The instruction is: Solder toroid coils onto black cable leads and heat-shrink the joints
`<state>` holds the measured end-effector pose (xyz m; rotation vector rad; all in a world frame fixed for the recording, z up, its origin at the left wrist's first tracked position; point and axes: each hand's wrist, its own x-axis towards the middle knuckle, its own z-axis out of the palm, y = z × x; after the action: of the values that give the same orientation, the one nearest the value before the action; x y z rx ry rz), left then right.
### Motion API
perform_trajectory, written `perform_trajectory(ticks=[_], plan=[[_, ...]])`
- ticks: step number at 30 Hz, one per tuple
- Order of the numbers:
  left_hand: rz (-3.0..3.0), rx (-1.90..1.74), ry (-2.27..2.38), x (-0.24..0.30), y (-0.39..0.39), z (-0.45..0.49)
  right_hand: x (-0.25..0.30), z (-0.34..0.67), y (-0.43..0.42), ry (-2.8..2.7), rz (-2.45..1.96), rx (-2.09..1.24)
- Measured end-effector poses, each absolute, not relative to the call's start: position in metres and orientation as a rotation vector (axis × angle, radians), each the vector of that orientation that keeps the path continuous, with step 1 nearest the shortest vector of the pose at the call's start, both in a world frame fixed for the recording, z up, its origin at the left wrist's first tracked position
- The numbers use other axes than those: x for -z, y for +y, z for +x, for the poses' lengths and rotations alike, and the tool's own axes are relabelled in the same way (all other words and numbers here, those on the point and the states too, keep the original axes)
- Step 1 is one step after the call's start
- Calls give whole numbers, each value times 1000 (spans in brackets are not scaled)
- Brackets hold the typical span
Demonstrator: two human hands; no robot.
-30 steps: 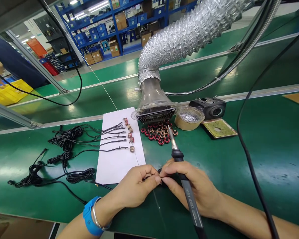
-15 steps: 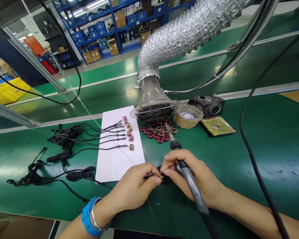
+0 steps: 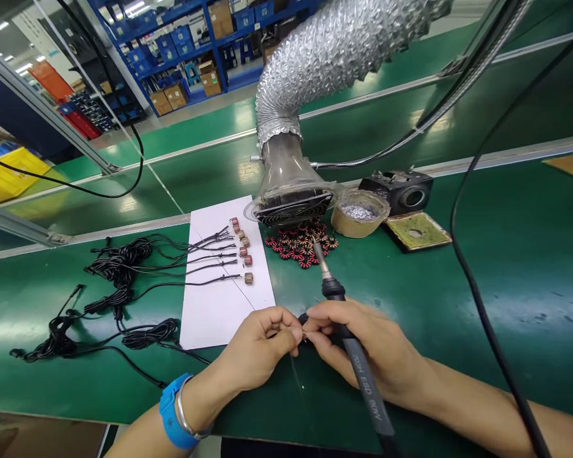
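My left hand is closed in a pinch on thin wire ends, mostly hidden by the fingers. My right hand holds a soldering iron between thumb and fingers, its tip pointing away from me. The right fingertips also meet the wires beside the left thumb. A small dark round object lies partly hidden behind the fingertips. Several black cables lie at the left, some ending by small copper-coloured coils on a white sheet. A pile of red-and-black ring coils sits beyond the iron.
A fume extractor hood on a silver duct hangs over the ring coils. To its right stand a tub of metallic shavings, a black iron holder and a yellow sponge tray. A black cord hangs at right.
My left fingers have closed further over the wires, hiding the coloured ends that showed before. The soldering iron has rolled so its handle lettering shows. The view has shifted slightly.
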<state>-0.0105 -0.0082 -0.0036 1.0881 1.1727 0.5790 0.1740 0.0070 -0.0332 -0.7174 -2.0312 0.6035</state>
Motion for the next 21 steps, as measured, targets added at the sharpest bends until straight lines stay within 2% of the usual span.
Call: perform_trajectory(ticks=[5,10,14,21], plan=[[1150,-583,1241,8,-10,-10,31,178,7,-2080,-729,-593],[1182,-547,1311,12,-12,-12,4,199,7,-1931,-809,-670],[1197,-535,1324,15,-14,-13,-11,213,-2,-1934,-787,-590],[1222,-521,1345,19,-17,-13,17,218,-17,-1819,-955,-753]])
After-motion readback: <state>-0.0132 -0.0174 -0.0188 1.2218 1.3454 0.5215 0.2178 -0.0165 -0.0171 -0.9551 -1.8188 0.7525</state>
